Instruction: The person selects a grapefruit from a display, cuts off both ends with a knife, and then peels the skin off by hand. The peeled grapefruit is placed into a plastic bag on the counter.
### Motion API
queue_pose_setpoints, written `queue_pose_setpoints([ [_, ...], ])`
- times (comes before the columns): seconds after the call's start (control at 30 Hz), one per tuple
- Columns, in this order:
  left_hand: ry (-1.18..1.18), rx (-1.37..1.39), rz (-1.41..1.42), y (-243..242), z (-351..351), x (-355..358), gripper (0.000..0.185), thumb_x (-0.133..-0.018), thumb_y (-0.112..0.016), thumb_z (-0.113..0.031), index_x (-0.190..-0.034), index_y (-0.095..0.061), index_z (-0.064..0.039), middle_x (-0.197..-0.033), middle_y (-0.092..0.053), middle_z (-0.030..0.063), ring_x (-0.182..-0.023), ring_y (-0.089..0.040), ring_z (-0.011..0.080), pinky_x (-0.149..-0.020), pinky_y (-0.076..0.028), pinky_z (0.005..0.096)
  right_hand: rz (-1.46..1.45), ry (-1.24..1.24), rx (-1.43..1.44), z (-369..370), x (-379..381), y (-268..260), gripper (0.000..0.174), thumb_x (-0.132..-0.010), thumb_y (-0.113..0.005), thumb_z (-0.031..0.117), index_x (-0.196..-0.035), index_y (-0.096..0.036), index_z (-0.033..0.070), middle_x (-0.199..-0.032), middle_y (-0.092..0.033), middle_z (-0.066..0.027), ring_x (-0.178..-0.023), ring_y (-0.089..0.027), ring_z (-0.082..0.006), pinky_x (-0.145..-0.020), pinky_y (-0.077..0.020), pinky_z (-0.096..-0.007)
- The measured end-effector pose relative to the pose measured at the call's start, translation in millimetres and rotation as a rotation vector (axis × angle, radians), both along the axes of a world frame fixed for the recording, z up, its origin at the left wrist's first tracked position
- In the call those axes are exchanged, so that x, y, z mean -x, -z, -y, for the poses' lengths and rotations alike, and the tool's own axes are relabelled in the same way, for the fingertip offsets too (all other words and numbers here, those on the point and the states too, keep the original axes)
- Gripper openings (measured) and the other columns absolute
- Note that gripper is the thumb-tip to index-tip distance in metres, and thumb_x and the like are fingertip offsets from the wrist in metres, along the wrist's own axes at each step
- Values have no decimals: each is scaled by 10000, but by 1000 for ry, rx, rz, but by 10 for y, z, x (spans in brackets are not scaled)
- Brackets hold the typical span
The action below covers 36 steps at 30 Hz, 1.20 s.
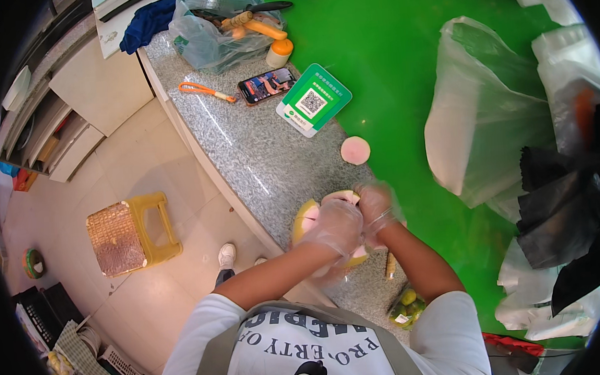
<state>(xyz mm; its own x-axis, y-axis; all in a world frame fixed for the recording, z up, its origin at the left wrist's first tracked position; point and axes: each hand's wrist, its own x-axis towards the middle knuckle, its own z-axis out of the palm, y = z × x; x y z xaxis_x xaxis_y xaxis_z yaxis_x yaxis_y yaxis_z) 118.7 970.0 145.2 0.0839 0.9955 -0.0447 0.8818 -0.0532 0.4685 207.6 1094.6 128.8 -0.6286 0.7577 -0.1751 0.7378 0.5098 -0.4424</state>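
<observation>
A pomelo with yellow-green rind and pinkish-white pith is on the speckled stone counter, its rind cut and parted. My left hand, in a clear plastic glove, grips it from the left and covers much of it. My right hand, gloved too and a little blurred, presses in at its right side with bent fingers. Both hands hide the fruit's middle. Beyond them lies a round cut cap of rind, pink face up. A wooden handle shows beside my right forearm, its other end hidden.
A payment-code sign, a phone with a lit screen and an orange strap lie farther up the counter. Beyond is a plastic bag of tools. Bagged green fruit sits near my right elbow. A yellow stool stands left.
</observation>
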Motion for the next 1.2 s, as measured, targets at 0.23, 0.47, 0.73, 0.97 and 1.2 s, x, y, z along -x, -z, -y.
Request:
queue_pose_setpoints([
  [0.23,5,42,125,-92,-110,56,64,-643,-652,-191,-676,-690,-151,-716,-657,30,-725,-636,205,-612,-455,362,370,-295,-378,-305,-56,426,178,-724,-630,282,-738,-658,107,-738,-638,-122,-659,-599,-271,-640,-442,-415],
  [0.47,79,-213,-66,424,-93,-312,135,-660,-627,-210,-546,-579,-157,-634,-607,40,-648,-600,215,-502,-425,403,208,-200,-606,-503,-717,1268,583,-659,-660,616,-953,-693,114,-789,-629,-157,-844,-588,-321,-861,-373,-482],
  [0.73,-133,-481,244,457,555,-210,308,-732,-606,-290,-949,-650,-75,-1122,-572,126,-1132,-486,315,-933,-370,457,159,-188,-644,-226,-659,1127,696,-760,-550,661,-575,-652,-2,-668,-564,-216,-652,-547,-350,-731,-417,-519],
  [0.97,-199,-667,317,667,923,-212,447,-709,-684,-358,-1054,-593,-88,-1143,-537,106,-1152,-459,305,-958,-346,533,139,-112,-371,-160,-202,498,611,-675,-706,553,-1013,-597,55,-856,-639,-155,-727,-631,-293,-632,-504,-405],
  [1.2,-159,-259,179,137,550,-66,570,-681,-703,-324,-1175,-534,-96,-1237,-495,131,-1177,-447,343,-965,-364,475,-248,-11,-73,659,-339,-403,587,-671,-753,256,-1137,-481,27,-988,-561,-130,-820,-586,-241,-711,-500,-341],
])
